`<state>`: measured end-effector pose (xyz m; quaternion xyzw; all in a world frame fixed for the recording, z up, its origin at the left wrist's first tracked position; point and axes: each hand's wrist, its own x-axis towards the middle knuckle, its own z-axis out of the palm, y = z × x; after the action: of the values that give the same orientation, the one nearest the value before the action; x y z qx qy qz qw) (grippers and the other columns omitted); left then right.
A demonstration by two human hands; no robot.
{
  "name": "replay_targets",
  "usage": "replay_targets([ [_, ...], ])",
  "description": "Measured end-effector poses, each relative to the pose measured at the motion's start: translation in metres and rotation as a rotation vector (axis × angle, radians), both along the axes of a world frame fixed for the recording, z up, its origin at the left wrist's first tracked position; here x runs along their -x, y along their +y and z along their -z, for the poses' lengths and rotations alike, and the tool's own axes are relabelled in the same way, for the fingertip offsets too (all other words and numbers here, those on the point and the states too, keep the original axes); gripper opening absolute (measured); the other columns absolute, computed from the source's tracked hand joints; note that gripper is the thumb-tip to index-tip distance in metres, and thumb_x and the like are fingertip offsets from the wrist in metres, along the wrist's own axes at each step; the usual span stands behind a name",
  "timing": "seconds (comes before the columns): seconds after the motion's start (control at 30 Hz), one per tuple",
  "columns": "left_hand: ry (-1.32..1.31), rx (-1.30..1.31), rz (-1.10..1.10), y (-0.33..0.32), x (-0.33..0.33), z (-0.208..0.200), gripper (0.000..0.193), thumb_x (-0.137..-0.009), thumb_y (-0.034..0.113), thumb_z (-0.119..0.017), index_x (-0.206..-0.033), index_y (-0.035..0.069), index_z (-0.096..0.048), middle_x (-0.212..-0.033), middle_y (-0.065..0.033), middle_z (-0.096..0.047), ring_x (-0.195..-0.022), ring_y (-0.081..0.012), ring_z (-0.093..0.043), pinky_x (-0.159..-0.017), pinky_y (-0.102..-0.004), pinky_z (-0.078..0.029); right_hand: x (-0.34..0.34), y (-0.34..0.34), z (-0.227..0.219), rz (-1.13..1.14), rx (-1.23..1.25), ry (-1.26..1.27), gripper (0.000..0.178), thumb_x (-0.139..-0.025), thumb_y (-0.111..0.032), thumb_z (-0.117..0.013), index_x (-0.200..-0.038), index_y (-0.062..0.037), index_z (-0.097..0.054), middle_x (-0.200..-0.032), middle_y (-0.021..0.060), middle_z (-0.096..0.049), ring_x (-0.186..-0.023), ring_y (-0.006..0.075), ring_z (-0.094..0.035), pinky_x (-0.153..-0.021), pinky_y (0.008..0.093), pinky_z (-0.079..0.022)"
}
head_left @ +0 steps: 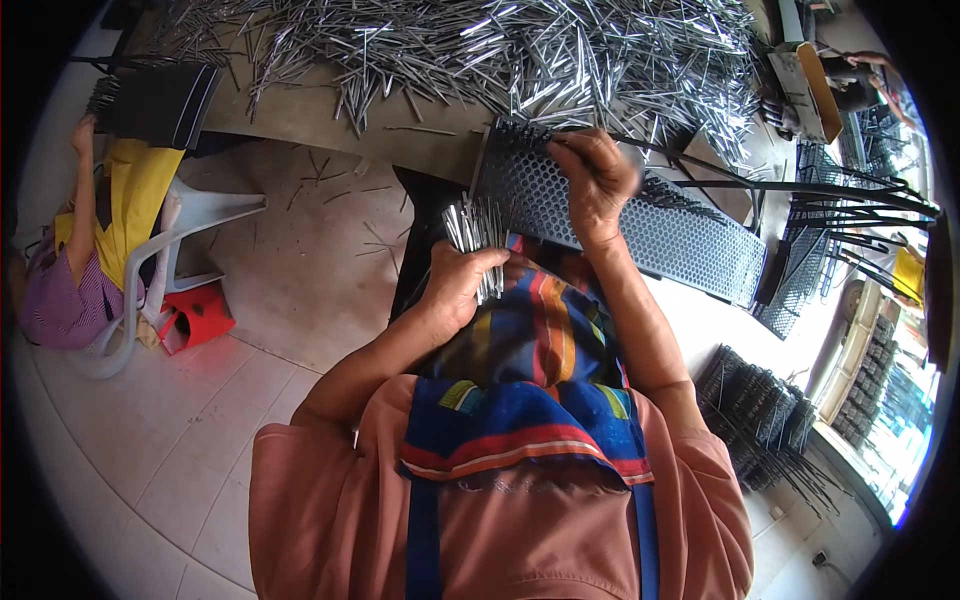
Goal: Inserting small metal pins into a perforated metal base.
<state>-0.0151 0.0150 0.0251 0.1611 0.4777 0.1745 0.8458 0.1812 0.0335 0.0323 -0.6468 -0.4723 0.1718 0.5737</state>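
Observation:
My left hand (458, 281) is closed round a bundle of thin silver metal rods (474, 224), which stick up above the thumb, with some ends showing below it. My right hand (602, 184) is raised over a dark perforated metal panel (625, 240), its fingers curled together in a pinch. Whatever those fingertips may hold is too small to make out. The panel lies slanted across my lap, its far end near the table edge. Short dark pieces (515, 132) stand in a row at that far end. A striped colourful apron (545, 300) covers my lap under the bundle.
A big heap of loose metal rods (540, 60) covers the table (300, 115) ahead. Racks of dark wire pieces (760, 410) stand at my right. Another person in a purple top (75, 310) sits at far left by a grey plastic chair (165, 250), holding a black panel (155, 103).

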Motion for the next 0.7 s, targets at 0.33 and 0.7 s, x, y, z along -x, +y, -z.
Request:
replay_targets([
  [0.33, -0.029, 0.046, -0.034, -0.003, -0.002, 0.004, 0.022, -0.081, -0.005, -0.065, -0.103, -0.004, -0.064, -0.088, -0.0137, -0.070, -0.074, -0.0234, -0.071, -0.062, -0.0360, -0.060, 0.003, 0.001, 0.008, -0.036, 0.032, -0.108, 0.013, -0.074, 0.008, -0.073, -0.086, 0.0025, -0.072, -0.077, 0.0052, -0.066, -0.067, 0.0093, -0.059, -0.059, 0.0220, -0.046],
  [0.7, 0.021, -0.145, 0.030, -0.017, 0.010, 0.014, 0.014, -0.077, -0.005, -0.068, -0.092, -0.002, -0.068, -0.079, -0.0086, -0.070, -0.065, -0.0170, -0.068, -0.058, -0.0289, -0.056, 0.010, 0.007, 0.011, -0.003, 0.111, -0.364, 0.013, -0.074, -0.002, -0.076, -0.087, -0.0022, -0.073, -0.075, 0.0077, -0.063, -0.063, 0.0164, -0.062, -0.059, 0.0279, -0.048],
])
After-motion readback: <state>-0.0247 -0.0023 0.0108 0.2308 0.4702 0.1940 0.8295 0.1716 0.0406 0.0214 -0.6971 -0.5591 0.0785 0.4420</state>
